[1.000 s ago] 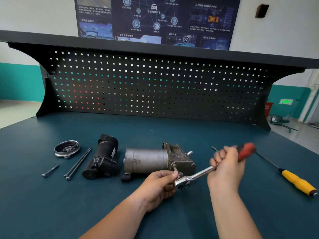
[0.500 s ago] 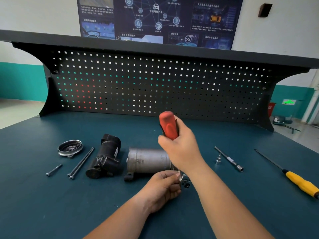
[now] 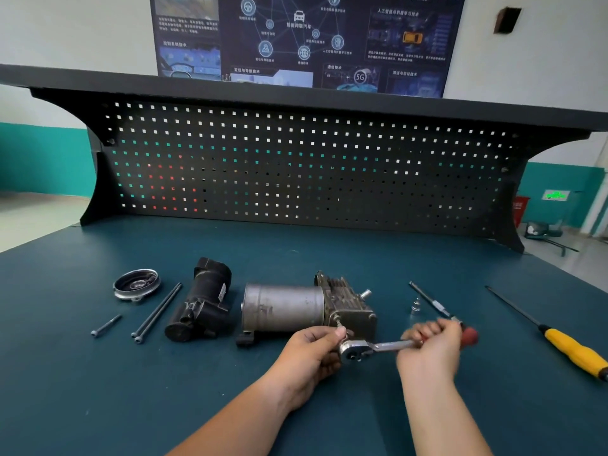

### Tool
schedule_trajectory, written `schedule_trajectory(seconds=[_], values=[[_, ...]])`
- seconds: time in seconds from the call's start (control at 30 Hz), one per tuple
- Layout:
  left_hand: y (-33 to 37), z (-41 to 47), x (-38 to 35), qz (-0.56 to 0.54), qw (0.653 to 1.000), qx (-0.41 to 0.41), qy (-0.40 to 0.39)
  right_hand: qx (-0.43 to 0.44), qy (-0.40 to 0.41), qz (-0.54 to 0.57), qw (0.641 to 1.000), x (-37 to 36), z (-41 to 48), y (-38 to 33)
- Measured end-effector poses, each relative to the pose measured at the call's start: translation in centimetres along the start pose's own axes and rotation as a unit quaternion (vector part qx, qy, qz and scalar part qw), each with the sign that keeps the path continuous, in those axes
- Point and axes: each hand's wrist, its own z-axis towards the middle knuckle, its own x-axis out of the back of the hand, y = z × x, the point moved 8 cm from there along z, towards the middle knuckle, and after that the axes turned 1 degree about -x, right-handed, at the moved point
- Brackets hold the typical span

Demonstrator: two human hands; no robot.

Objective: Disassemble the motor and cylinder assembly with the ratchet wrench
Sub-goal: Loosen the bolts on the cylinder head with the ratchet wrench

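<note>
- Short bolt (image 3: 106,326): lies loose on the teal bench top (image 3: 98,406), far left, near side of the row.
- Round metal cover (image 3: 136,285): lies flat, just beyond the short bolt.
- Two long bolts (image 3: 157,313): lie side by side and slant from near-left to far-right, between the cover and the black part.
- Black housing (image 3: 200,302): lies on its side, just left of the assembly and apart from it.
- Motor and cylinder assembly (image 3: 296,307): lies on its side at the middle of the bench. The grey drum is to the left and the finned metal block to the right.
- Left hand (image 3: 309,357): sits at the near face of the block, its fingers curled and pinching the head of the wrench.
- Ratchet wrench (image 3: 375,347): its head is against the near-right corner of the block. Its shaft runs right and ends in a red handle.
- Right hand (image 3: 431,350): blurred, its fingers wrapped round the red handle.
- Small socket (image 3: 416,306): stands upright beyond the right hand.
- Extension bar (image 3: 431,299): lies slanted, just right of the socket.
- Yellow-handled screwdriver (image 3: 572,350): lies far right, its tip pointing far-left.
- Black pegboard (image 3: 296,169): stands along the far edge of the bench.
</note>
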Motion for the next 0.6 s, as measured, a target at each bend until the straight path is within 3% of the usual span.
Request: schedule_trajectory(seconds=[0.1, 0.33, 0.47, 0.6], values=[[0.0, 0.0, 0.1, 0.005, 1.000, 0.030, 0.003, -0.012, 0.014, 0.011, 1.000, 0.7, 0.2, 0.6], [-0.3, 0.3, 0.2, -0.005, 0.998, 0.052, 0.024, 0.173, -0.118, -0.069, 0.975, -5.5, -3.1, -2.7], [-0.2, 0.0, 0.2, -0.018, 0.999, 0.032, 0.016, 0.250, -0.214, -0.174, 0.928, -8.8, -6.5, -2.0], [-0.5, 0.3, 0.0, -0.015, 0.999, 0.044, -0.009, 0.309, -0.306, -0.321, 0.842, -11.7, -9.6, -0.4]])
